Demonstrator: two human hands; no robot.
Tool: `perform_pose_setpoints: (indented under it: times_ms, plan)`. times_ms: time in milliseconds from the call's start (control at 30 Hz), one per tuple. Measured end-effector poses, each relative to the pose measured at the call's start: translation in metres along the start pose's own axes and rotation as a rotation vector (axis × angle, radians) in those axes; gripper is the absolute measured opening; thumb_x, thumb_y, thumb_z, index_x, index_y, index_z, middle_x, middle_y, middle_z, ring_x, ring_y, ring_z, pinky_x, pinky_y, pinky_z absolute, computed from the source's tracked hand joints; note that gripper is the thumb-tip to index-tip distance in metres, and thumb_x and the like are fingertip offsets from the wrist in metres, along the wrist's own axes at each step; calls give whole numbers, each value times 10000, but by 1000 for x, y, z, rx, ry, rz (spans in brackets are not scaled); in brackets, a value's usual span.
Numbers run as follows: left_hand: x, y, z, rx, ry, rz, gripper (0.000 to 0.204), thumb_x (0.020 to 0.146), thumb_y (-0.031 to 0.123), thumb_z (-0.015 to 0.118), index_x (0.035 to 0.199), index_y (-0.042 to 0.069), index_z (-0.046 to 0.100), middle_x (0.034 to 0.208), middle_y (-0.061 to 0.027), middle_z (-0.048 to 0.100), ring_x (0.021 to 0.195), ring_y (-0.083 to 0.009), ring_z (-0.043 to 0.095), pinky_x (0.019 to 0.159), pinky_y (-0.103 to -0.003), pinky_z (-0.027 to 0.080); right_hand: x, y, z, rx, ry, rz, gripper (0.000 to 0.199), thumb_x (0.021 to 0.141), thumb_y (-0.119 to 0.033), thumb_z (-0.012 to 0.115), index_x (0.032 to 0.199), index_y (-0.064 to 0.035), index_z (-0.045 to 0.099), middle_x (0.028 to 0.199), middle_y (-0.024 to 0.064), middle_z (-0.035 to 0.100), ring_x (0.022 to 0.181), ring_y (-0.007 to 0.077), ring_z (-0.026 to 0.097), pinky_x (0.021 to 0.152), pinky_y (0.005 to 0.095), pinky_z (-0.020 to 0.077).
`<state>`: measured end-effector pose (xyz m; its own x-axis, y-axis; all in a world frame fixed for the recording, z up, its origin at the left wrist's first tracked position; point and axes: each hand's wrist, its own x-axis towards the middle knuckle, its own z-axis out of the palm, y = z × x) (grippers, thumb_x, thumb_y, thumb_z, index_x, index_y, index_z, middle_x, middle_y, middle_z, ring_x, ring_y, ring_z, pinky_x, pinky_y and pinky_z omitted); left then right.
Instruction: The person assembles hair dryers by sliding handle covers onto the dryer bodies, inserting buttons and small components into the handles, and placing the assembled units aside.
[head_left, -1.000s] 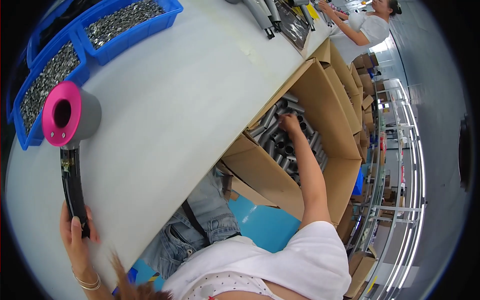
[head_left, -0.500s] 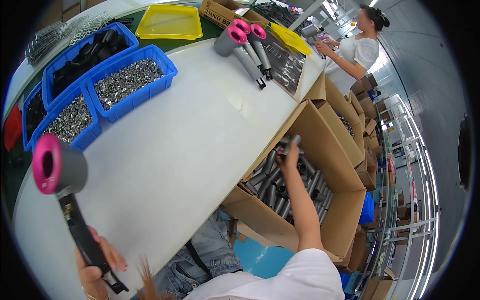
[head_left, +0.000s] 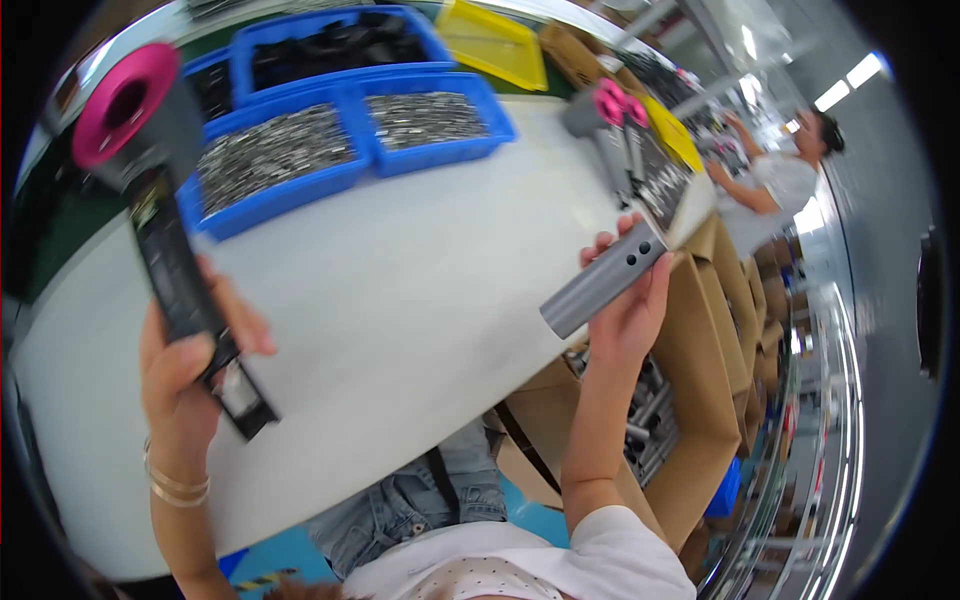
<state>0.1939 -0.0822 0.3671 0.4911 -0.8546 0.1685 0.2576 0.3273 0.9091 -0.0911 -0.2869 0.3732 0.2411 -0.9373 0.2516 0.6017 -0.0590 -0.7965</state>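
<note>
My left hand [head_left: 190, 365] is closed on the black inner handle of a partly built hair dryer [head_left: 172, 262]. Its grey head with a pink ring points up and to the left, and the handle's bare inner part shows. My right hand [head_left: 632, 305] grips a grey tube [head_left: 604, 277], a handle shell with two dark round holes near its upper end. The tube is tilted over the table's right edge, apart from the dryer. Several more grey tubes [head_left: 652, 425] lie in the cardboard box [head_left: 705, 400] below my right forearm, which partly hides them.
Blue bins [head_left: 290, 190] with small metal parts and black pieces line the far left of the white table [head_left: 400, 270]. A yellow tray [head_left: 490, 45] stands behind. More pink-ringed dryers [head_left: 615, 130] lie at the far right, near a co-worker [head_left: 780, 185].
My right hand has come up out of the box with a grey tube, over the table's edge. My left hand has raised the dryer. The view has turned.
</note>
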Motion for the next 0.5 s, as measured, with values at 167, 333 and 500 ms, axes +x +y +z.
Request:
perform_pose_setpoints:
  times_ms: [167,333,500]
  plan:
    - [1,11,-29,12,112,66,475,793,271,591,1135,-25,443,807,-132,582,783,-240,599,774,-363,485,-41,70,103,-99,-430,600,669,945,-543,417,1318,11,399,856,166,602,469,156,488,419,266,390]
    - [3,25,-39,-83,135,173,297,813,131,578,1048,-17,471,868,-144,629,869,-237,625,850,-371,482,-84,84,156,-328,-745,782,432,879,-101,582,1253,-4,390,988,178,606,645,174,605,575,290,498]
    - [-3,21,-40,-92,138,154,335,801,114,611,1086,34,454,858,-133,626,860,-229,635,842,-365,481,-103,91,175,-563,-819,713,439,816,-52,651,1190,-2,426,837,87,599,617,109,577,533,254,471]
